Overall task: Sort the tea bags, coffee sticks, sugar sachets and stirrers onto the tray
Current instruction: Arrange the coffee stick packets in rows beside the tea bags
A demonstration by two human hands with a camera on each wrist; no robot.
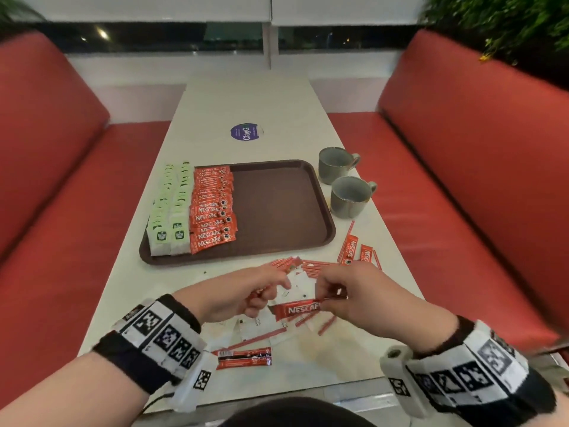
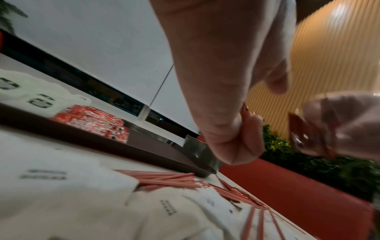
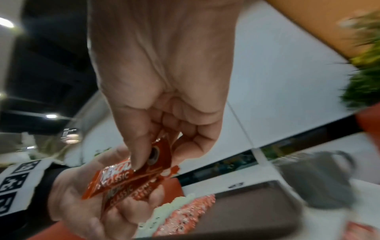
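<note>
The right hand (image 1: 351,292) pinches a coffee stick (image 1: 297,309) at six o'clock of the tray (image 1: 277,251), the left hand (image 1: 246,291) pinches thin red pieces, and the stick should be laid flat, squared against the coffee row (image 1: 212,211).

Brown tray (image 1: 277,211), finely textured. Tea bags (image 1: 167,217) are coloured pale green and white, with dark square labels. Coffee sticks (image 1: 212,211) are printed red with white lettering and a dark cup mark. Stirrers (image 1: 326,326) are seen as thin red strips; sugar sachets (image 1: 295,285) white with small black print. Two cups (image 1: 351,195) are glazed grey-blue. Wristbands (image 1: 160,334) are patterned in black-and-white squares. Benches (image 1: 462,143) are upholstered red.
</note>
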